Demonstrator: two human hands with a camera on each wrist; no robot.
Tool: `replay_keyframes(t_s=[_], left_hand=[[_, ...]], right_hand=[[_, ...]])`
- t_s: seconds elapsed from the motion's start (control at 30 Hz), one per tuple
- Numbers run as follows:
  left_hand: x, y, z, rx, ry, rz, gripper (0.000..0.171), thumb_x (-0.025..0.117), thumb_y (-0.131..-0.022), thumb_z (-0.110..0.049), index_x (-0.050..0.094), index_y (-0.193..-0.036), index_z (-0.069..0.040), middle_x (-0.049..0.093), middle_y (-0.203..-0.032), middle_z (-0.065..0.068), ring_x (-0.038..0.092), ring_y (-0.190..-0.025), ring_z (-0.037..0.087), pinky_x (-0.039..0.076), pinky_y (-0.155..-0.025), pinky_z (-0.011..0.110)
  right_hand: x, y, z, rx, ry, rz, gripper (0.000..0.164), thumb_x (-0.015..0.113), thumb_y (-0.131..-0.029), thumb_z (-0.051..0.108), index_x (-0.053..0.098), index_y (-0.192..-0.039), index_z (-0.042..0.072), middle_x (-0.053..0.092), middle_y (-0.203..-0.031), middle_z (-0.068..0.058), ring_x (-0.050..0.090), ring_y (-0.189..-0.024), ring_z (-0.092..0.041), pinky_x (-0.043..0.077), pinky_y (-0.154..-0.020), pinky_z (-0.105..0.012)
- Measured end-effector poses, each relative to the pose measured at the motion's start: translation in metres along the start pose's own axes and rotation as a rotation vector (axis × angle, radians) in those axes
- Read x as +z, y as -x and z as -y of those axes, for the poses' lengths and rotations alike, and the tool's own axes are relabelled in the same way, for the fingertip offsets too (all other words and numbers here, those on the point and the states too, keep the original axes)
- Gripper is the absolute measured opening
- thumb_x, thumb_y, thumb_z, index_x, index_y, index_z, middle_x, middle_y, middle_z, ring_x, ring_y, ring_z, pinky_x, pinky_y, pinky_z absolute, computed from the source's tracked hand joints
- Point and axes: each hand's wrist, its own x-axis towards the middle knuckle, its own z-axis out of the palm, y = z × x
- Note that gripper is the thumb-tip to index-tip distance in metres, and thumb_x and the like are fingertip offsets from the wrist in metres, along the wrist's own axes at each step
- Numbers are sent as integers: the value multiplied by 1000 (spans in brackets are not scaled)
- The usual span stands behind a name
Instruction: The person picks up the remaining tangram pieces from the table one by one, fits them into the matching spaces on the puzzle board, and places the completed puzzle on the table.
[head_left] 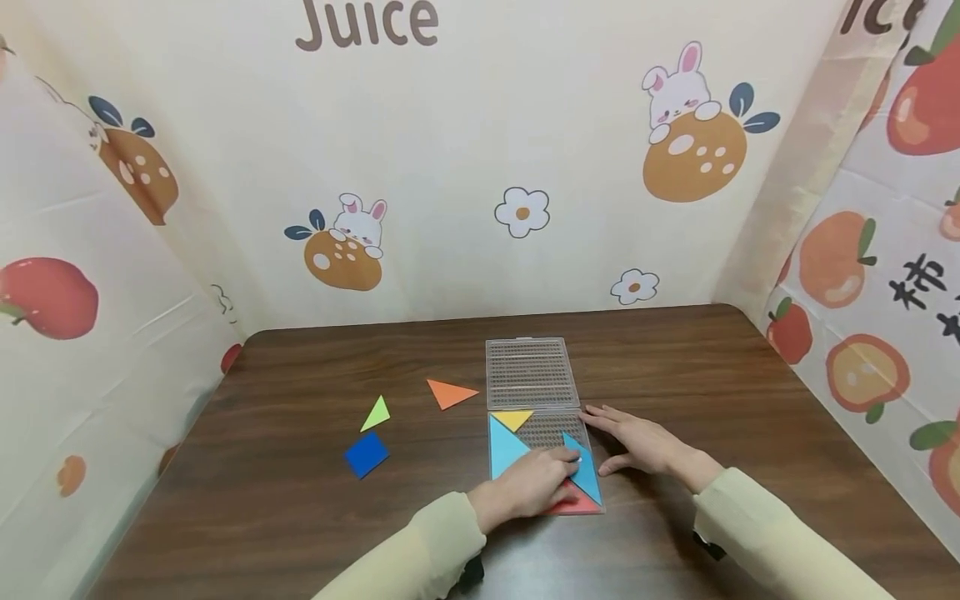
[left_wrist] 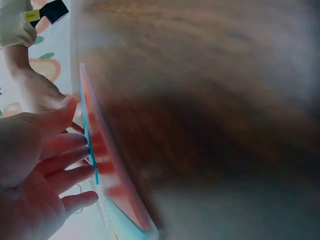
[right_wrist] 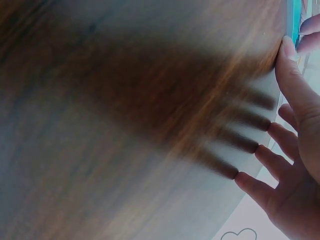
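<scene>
A clear plastic hinged case [head_left: 540, 429] lies opened out on the table. In its near half are a yellow triangle [head_left: 513, 418], a large light blue triangle [head_left: 506, 446], a red triangle [head_left: 576, 502] and a second light blue triangle [head_left: 587, 475] at the right. My left hand [head_left: 532, 482] reaches over the near half, its fingertips touching the right-hand light blue triangle; the fingers look loosely extended in the left wrist view. Beside the case's right edge my right hand [head_left: 633, 442] rests on the table, fingers spread and thumb near the case side.
Left of the case, an orange triangle [head_left: 452, 393], a light green triangle [head_left: 377, 413] and a dark blue square [head_left: 367, 455] lie on the brown wooden table [head_left: 262, 500]. The case's ridged lid [head_left: 531, 375] lies flat at its far side. Printed cloth [head_left: 465, 142] surrounds the table.
</scene>
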Motion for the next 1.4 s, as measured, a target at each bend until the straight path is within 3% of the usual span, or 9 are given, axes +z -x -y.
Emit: replay_keyframes(t_s=[0.27,0.67,0.97,1.4], left_hand=[[-1,4,0,23,-68,86,42,46,-90,-40,58,-118,-12,49,-127,3,42,-119,16,35,-94,32],[-1,5,1,20,6,133,44,41,-92,-40,53,-124,-13,44,-132,1,38,-122,15,34,-96,34],[-1,5,3,-12,87,98,41,45,-92,-37,56,-120,-10,48,-128,2,40,-119,9,34,-95,28],[-2,8,6,-33,129,77,39,46,-92,-34,57,-120,-9,47,-129,3,45,-115,10,36,-93,24]], right_hand=[[1,-1,1,7,6,-12,80,67,-70,45,39,-133,4,35,-136,-18,35,-120,-38,40,-83,-51],[3,1,2,42,-9,-9,80,65,-70,48,40,-133,6,34,-137,-17,34,-121,-38,39,-83,-52],[3,-1,7,52,-7,-9,78,67,-71,45,41,-132,4,35,-135,-19,36,-120,-39,40,-82,-52],[3,-1,12,37,-10,-11,79,67,-71,44,39,-133,4,33,-136,-21,37,-119,-39,40,-83,-51]])
